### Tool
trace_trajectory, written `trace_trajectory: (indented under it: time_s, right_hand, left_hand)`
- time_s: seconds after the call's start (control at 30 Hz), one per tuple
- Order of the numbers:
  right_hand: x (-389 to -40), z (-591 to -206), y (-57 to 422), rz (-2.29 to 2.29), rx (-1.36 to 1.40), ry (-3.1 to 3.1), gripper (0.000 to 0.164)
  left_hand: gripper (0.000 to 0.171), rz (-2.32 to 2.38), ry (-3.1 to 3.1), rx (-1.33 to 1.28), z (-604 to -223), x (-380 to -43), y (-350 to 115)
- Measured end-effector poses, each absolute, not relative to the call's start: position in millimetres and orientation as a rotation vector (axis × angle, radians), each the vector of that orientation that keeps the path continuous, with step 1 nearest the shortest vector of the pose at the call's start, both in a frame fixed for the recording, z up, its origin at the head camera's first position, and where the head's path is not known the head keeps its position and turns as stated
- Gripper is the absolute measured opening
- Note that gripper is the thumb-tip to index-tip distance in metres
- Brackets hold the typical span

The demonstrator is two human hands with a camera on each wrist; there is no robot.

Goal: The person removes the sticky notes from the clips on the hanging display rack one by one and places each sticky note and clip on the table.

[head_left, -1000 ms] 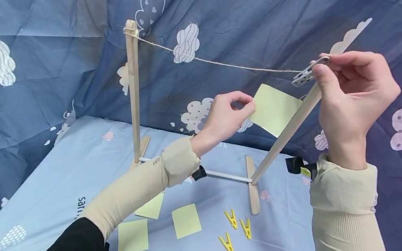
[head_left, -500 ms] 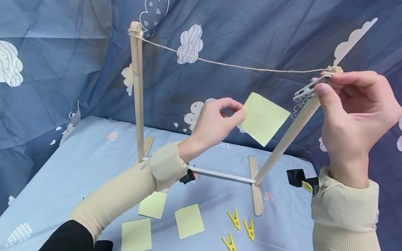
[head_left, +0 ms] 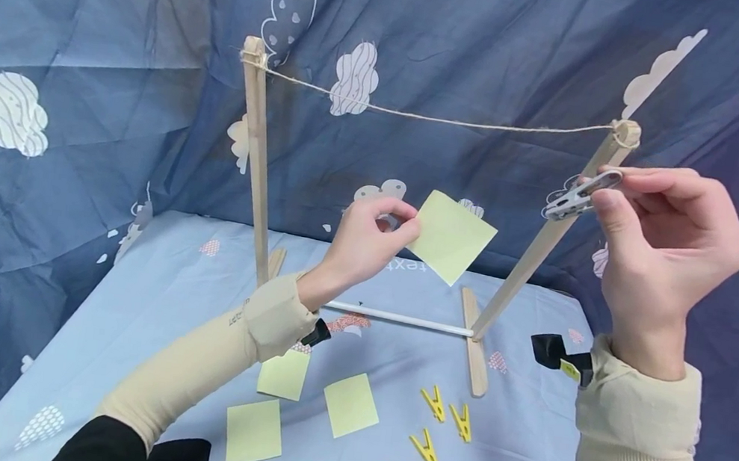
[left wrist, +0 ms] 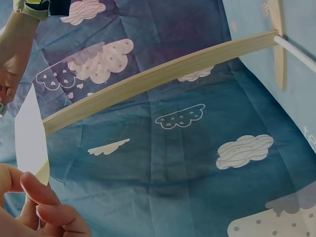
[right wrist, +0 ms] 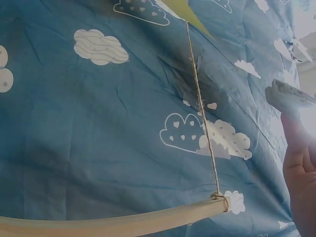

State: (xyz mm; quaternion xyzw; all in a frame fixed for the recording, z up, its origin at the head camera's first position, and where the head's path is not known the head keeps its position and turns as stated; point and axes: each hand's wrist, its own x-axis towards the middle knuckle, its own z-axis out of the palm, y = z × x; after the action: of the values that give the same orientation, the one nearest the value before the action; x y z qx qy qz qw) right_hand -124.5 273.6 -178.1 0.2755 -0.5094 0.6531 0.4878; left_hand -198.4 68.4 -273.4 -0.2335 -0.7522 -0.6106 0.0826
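My left hand (head_left: 372, 238) pinches a yellow sticky note (head_left: 455, 239) by its left corner, holding it in the air below the string (head_left: 435, 120). In the left wrist view the note (left wrist: 30, 133) stands nearly edge-on above the fingers. Between thumb and index finger, my right hand (head_left: 676, 240) pinches a grey clothespin (head_left: 581, 196) in front of the right wooden post (head_left: 532, 255), lower than the string. Part of the clothespin (right wrist: 289, 96) also shows at the right edge of the right wrist view, washed out by glare.
The string runs between the left post (head_left: 256, 151) and the right one, joined low down by a white rod (head_left: 401, 318). On the blue cloth lie several sticky notes (head_left: 351, 405) and yellow clothespins (head_left: 424, 449). A cloud-print curtain (head_left: 126, 32) hangs behind.
Both hands have come down away from the string, the left also shifting leftward with the sticky note. The right hand still holds the grey clothespin, and the right post's top now shows.
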Motion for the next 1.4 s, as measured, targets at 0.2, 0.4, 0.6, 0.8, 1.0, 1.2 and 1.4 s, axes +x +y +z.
trace_trajectory:
  time_s: [0.2, 0.4, 0.6, 0.8, 1.0, 1.2, 1.4]
  right_hand:
    - [-121.6, -188.1, 275.3, 1.584, 0.674, -1.230, 0.023]
    - [-120.3, -202.4, 280.4, 1.591, 0.665, -1.250, 0.025]
    - [-118.0, -216.7, 288.2, 1.622, 0.654, -1.240, 0.025]
    - [-115.0, -234.3, 293.7, 1.679, 0.665, -1.211, 0.028]
    - [-108.2, -254.0, 294.3, 1.715, 0.647, -1.190, 0.027]
    - [-99.8, -277.3, 296.8, 1.743, 0.636, -1.266, 0.029]
    - [-95.7, -304.6, 305.8, 1.734, 0.651, -1.385, 0.033]
  left_hand:
    - [0.011, -1.816, -2.277, -0.678, -283.3, -196.3, 58.3]
    - [0.010, -1.771, -2.373, -0.745, -292.1, -191.7, 45.0]
    - [0.009, -1.702, -2.484, -0.887, -302.4, -185.5, 31.9]
    - [0.011, -1.612, -2.537, -1.047, -318.9, -180.0, 20.4]
    - [0.012, -1.348, -2.603, -1.301, -340.4, -172.3, 10.0]
    - [0.013, -1.187, -2.667, -1.418, -356.6, -164.1, -0.5]
    - [0.012, -1.110, -2.733, -1.485, -371.2, -157.3, -12.1]
